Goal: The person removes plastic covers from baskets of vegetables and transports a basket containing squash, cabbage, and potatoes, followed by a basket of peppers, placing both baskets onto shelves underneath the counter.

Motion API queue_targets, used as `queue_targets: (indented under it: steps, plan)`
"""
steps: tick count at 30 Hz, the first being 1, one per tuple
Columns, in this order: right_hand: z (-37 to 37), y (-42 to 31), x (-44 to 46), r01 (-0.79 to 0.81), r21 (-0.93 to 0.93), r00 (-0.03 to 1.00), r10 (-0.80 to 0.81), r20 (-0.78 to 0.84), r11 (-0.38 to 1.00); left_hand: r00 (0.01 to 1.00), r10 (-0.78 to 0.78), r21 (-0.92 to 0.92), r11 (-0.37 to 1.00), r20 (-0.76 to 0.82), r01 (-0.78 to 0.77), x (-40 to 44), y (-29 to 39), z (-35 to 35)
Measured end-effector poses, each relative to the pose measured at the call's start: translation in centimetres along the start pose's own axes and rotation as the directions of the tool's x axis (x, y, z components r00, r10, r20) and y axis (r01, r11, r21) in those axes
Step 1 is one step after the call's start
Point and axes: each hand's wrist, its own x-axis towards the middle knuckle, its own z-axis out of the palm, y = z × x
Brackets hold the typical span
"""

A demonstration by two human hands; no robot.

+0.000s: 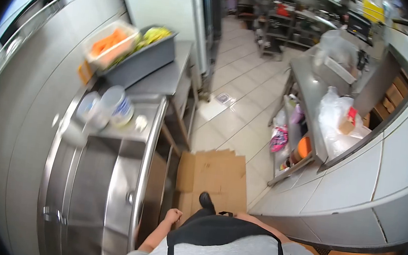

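Observation:
My left hand point(173, 216) hangs low beside the steel sink point(142, 181), its fingers loosely curled with nothing seen in them. The sink's edge is the nearest thing to it. Of my right arm only the forearm point(268, 227) shows; the hand itself is hidden behind the black apron point(223, 231). Below me, one dark shoe point(206, 202) is on a flattened cardboard sheet point(218, 176) laid over the floor.
Left, clear plastic tubs point(116, 106) stand on the sink's ledge. Beyond, a grey bin point(144, 59) holds greens beside a tub of orange pieces point(108, 43). At right, a steel table point(305, 83) bears plastic bags point(336, 121). Tiled floor point(244, 77) runs ahead towards metal shelves point(279, 31).

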Motion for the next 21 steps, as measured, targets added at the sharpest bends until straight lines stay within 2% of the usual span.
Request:
queue_targets:
  steps: [1, 2, 3, 4, 5, 6, 8, 9, 10, 11, 13, 14, 15, 16, 18, 19, 21]
  plan:
    - [-2.1, 0.4, -0.2, -0.117, -0.084, 0.992, 0.112, -0.063, 0.99, 0.997, 0.072, 0.087, 0.994, -0.002, -0.072, 2.9, 2.7, -0.7]
    - [-4.3, 1.0, -0.8, -0.182, -0.207, 0.975, 0.149, -0.167, 0.961, 0.99, 0.143, 0.165, 0.976, -0.005, -0.14, 5.1, 5.8, -1.2]
    - [-6.0, 0.9, -0.8, -0.254, -0.249, 0.963, 0.22, -0.156, 0.935, 0.974, 0.227, 0.215, 0.951, 0.007, -0.223, 7.5, 8.3, -2.7]
    - [-7.7, 1.7, 0.0, -0.381, -0.163, 0.925, 0.376, -0.064, 0.91, 0.952, 0.304, 0.262, 0.918, 0.02, -0.299, 8.8, 12.2, -3.8]
    - [-8.8, 5.7, 2.8, -0.319, -0.23, 0.947, 0.316, -0.05, 0.919, 0.928, 0.37, 0.309, 0.879, 0.037, -0.363, 10.1, 15.4, -4.6]
    - [-9.1, 8.4, 4.6, -0.253, -0.291, 0.966, 0.259, -0.02, 0.922, 0.935, 0.351, 0.294, 0.89, 0.051, -0.35, 12.3, 17.3, -5.0]
    - [-12.9, 6.4, 2.5, -0.289, -0.077, 0.934, 0.264, -0.24, 0.954, 0.951, 0.297, 0.261, 0.915, 0.084, -0.308, 16.7, 20.5, -4.9]
    - [-13.8, 5.7, 2.7, -0.324, 0.301, 0.847, 0.417, -0.33, 0.897, 0.945, 0.285, 0.318, 0.892, 0.161, -0.323, 17.6, 22.4, -5.0]
    - [-14.0, 5.1, 2.9, -0.271, 0.635, 0.735, 0.582, -0.348, 0.723, 0.935, 0.267, 0.371, 0.864, 0.231, -0.339, 17.8, 25.2, -5.1]
    - [-14.0, 4.6, 3.1, -0.231, 0.676, 0.732, 0.583, -0.352, 0.699, 0.922, 0.248, 0.422, 0.832, 0.296, -0.359, 18.0, 27.2, -5.2]
    - [-14.7, 4.4, 3.8, -0.134, 0.749, 0.719, 0.584, -0.377, 0.649, 0.912, 0.247, 0.518, 0.76, 0.329, -0.392, 19.3, 29.9, -4.2]
    - [-14.6, 4.9, 4.4, -0.236, 0.561, 0.779, 0.499, -0.38, 0.794, 0.906, 0.248, 0.561, 0.72, 0.344, -0.41, 19.8, 31.3, -3.6]
    - [-14.3, 5.4, 4.8, -0.294, 0.463, 0.811, 0.475, -0.342, 0.836, 0.883, 0.241, 0.567, 0.692, 0.402, -0.447, 20.0, 32.7, -3.2]
    - [-14.3, 5.5, 4.9, -0.352, 0.466, 0.821, 0.506, -0.262, 0.812, 0.873, 0.248, 0.566, 0.68, 0.421, -0.466, 21.1, 33.7, -2.8]
    - [-15.2, 5.8, 4.6, -0.444, 0.568, 0.802, 0.591, -0.093, 0.692, 0.853, 0.264, 0.559, 0.662, 0.45, -0.5, 23.3, 34.1, -1.9]
    - [-16.2, 6.1, 4.8, -0.48, 0.6, 0.79, 0.613, -0.022, 0.64, 0.826, 0.327, 0.459, 0.709, 0.459, -0.536, 26.0, 32.9, -1.8]
    - [-19.7, 7.3, 5.8, -0.519, 0.629, 0.774, 0.63, 0.06, 0.579, 0.839, 0.339, 0.458, 0.719, 0.426, -0.523, 30.3, 31.9, -1.8]
